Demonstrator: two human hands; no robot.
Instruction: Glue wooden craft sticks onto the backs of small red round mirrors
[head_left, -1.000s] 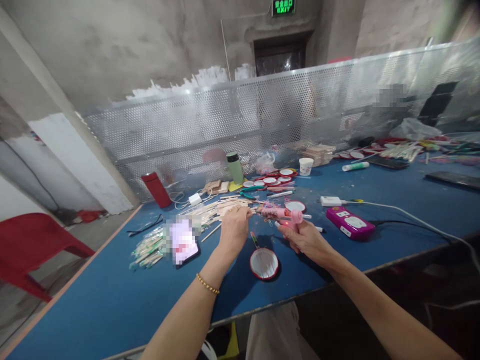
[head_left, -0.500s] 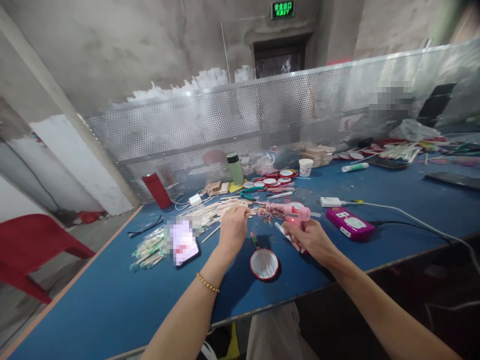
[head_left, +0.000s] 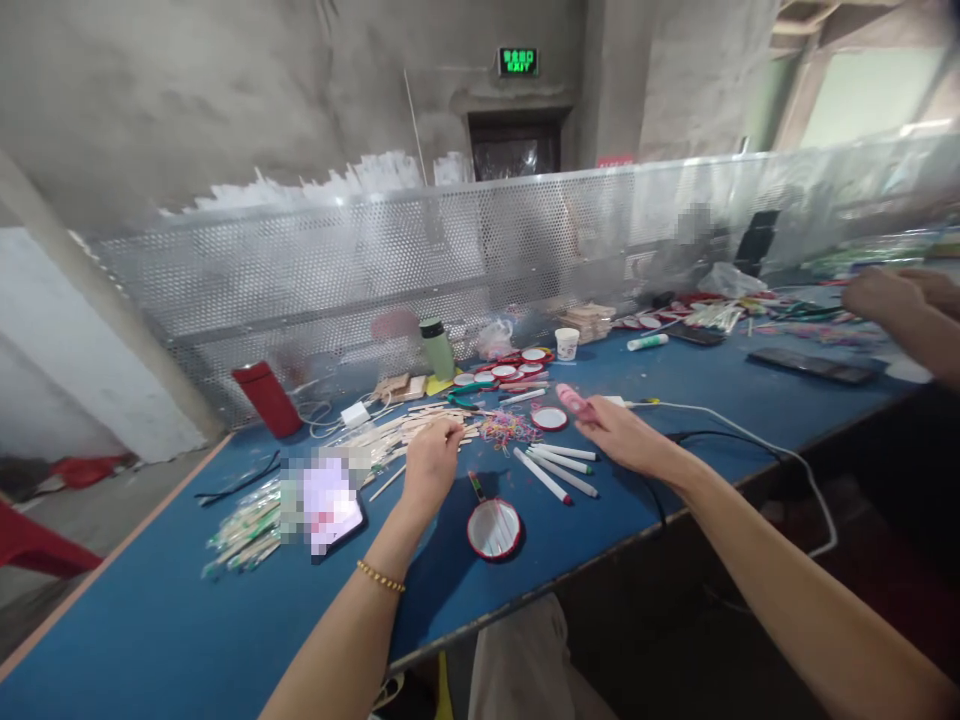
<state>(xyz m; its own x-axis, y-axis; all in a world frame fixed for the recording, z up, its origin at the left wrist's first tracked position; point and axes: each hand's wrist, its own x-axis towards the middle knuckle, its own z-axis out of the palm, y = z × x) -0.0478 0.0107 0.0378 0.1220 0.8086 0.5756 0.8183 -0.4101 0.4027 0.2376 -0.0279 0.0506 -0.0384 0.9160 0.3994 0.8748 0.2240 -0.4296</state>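
Pink glue gun point(head_left: 574, 402) swung right, off the loose bands point(head_left: 506, 428); right hand point(head_left: 626, 435) has it, just above the markers point(head_left: 551, 472). Left hand point(head_left: 431, 460) looks curled narrow by the wooden sticks point(head_left: 390, 440), can't tell if it's got smth. IMO keep the gun's tip clear of the other hand. Red-rimmed disc point(head_left: 494, 529) lies on the tabletop point(head_left: 187, 630) btwn the forearms; markers kinda block the way btwn it & the gun. White cable point(head_left: 742, 413) nearby too, fwiw.
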